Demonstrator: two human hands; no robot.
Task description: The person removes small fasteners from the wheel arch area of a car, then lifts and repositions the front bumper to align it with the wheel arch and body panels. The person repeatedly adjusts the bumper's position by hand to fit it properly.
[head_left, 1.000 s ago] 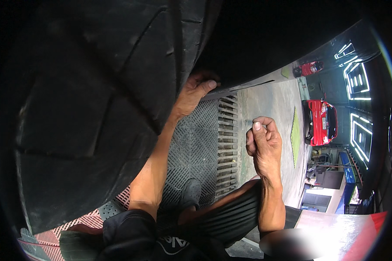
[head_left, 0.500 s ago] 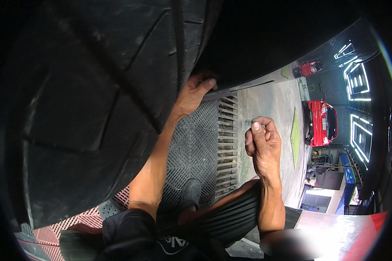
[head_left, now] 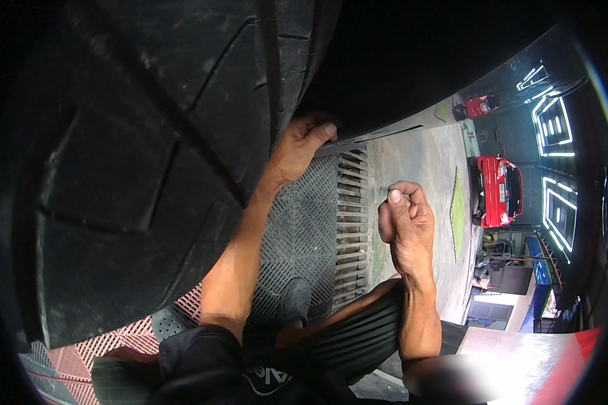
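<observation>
A big black tyre point(head_left: 115, 162), its tread deeply grooved, fills the left half. Beside it curves a black body panel point(head_left: 412, 61), glossy toward the right where it reflects lights. My left hand point(head_left: 302, 145) reaches along the tyre to the panel's lower edge, fingers curled there and partly hidden in shadow. My right hand point(head_left: 405, 223) is raised to the right of it, thumb and forefinger pinched, the lower fingers blurred. Whatever it holds, if anything, is too small to make out.
Grey grid mats point(head_left: 297, 236) and red ones point(head_left: 88, 358) lie below, beside a slatted drain point(head_left: 351, 202) and concrete floor point(head_left: 419, 162) with a green mat point(head_left: 455, 216). A red car point(head_left: 495, 192) stands farther off. My shoe point(head_left: 294, 300) rests on the grey mat.
The tyre's grooves have shifted a little, most visibly upward at the lower left. My right hand has moved slightly left, its lower fingers now smeared. My left hand stays at the panel's edge.
</observation>
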